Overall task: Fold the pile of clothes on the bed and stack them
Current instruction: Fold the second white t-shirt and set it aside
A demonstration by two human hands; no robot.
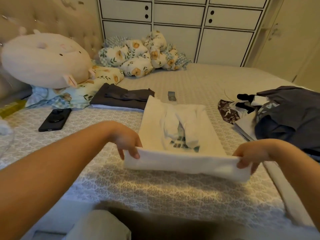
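Observation:
A white T-shirt [180,129] with a dark print lies lengthwise in the middle of the bed [155,191], its sleeves folded in. Its near hem is raised off the cover. My left hand [127,142] pinches the hem's left corner, and my right hand [251,155] pinches the right corner. A stack of folded dark grey clothes [121,99] sits behind the shirt to the left. An unfolded pile of dark grey, black and patterned clothes [284,115] lies at the right edge of the bed.
A black phone [55,119] lies on the cover at the left. A small grey object [171,96] rests beyond the shirt. A round plush pillow [45,59] and a crumpled floral quilt [142,54] sit at the headboard. White cabinets [180,23] stand behind the bed.

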